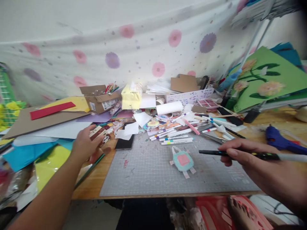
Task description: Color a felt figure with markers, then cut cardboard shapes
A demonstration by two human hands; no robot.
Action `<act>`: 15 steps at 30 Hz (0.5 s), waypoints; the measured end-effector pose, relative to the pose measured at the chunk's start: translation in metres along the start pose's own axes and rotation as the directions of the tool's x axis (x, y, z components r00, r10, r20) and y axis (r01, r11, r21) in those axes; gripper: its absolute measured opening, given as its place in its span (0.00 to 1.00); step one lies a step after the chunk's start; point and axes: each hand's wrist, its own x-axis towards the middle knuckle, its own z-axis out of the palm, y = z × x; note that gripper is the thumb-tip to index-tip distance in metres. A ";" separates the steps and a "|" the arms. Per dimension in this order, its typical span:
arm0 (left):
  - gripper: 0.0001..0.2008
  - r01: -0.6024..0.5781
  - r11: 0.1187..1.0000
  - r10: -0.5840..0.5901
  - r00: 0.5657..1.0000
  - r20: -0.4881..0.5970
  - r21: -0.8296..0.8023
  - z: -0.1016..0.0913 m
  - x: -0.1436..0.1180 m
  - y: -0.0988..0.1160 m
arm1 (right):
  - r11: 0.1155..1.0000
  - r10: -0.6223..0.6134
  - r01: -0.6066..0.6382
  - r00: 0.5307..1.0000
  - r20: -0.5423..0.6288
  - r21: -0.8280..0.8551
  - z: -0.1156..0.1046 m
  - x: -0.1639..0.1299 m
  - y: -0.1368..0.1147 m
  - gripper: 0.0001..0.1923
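a person's right hand (249, 159) pinches a slim black pen (240, 154) with a white rear end, fingers closed around its barrel, the tip aimed left over the right edge of a grey cutting mat (148, 172). the left hand (85, 143) rests at the mat's left edge on a small brown-and-white printed card (98, 133), fingers curled down over it; how firmly they grip cannot be told. near the mat's middle lies a paper cutout (183, 160), pale blue with a pink square centre, a loop at the top and striped tabs at the bottom. a row of markers (176, 138) lines the mat's far edge, beside a black phone (124, 143). a blue glue gun (279, 140) sits toward the table's right edge, coloured paper sheets (28, 153) toward its left edge.
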 end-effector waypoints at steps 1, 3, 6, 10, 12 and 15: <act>0.26 0.019 1.000 -0.019 1.000 0.000 0.018 -0.001 0.001 0.000 | 1.000 0.015 -0.015 0.999 0.039 0.019 0.000 0.000 -0.002 0.13; 0.26 0.063 0.997 -0.063 0.998 0.000 0.048 -0.001 0.004 -0.001 | 0.998 0.025 -0.032 0.994 0.108 0.062 -0.001 0.001 -0.006 0.11; 0.27 0.095 0.992 -0.095 0.995 -0.010 0.079 0.004 0.011 0.000 | 0.994 0.033 -0.046 0.992 0.121 0.101 -0.003 0.002 -0.005 0.10; 0.26 0.131 0.984 -0.129 0.991 -0.018 0.119 0.011 0.021 -0.003 | 0.991 0.033 -0.046 0.994 0.106 0.126 -0.004 0.003 -0.001 0.11; 0.23 0.156 0.978 -0.153 0.988 -0.028 0.141 0.015 0.024 -0.007 | 0.992 0.030 -0.042 0.994 0.108 0.117 -0.004 0.003 -0.001 0.11; 0.24 0.153 0.977 -0.143 0.987 -0.079 0.147 0.019 0.021 -0.010 | 0.990 0.025 -0.040 0.993 0.113 0.137 -0.003 0.004 -0.002 0.10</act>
